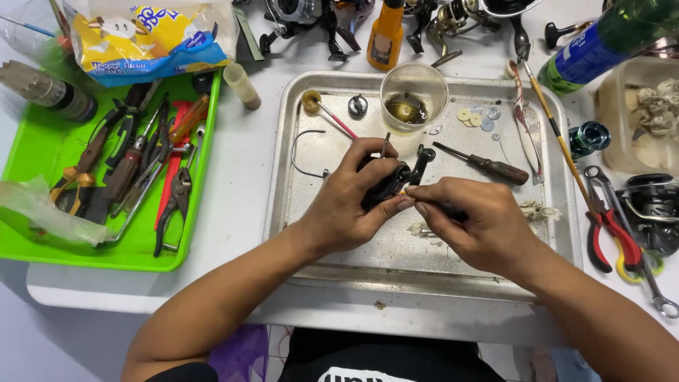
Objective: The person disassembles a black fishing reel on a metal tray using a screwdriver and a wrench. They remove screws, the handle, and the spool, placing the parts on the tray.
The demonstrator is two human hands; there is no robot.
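My left hand [353, 194] grips black reel part [391, 182] steady over metal tray [424, 255] | right hand [472, 223] pinches thin tool at it, catching loose bits.

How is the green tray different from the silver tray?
The green tray is bright plastic; the metal tray is dull, scuffed silver. The green tray sits off to the left side, packed with pliers and screwdrivers, while the metal tray lies right under the left hand and right hand, which hold a small black part over it. It carries a clear cup and small washers. Both are shallow, rimmed rectangles on the white table.
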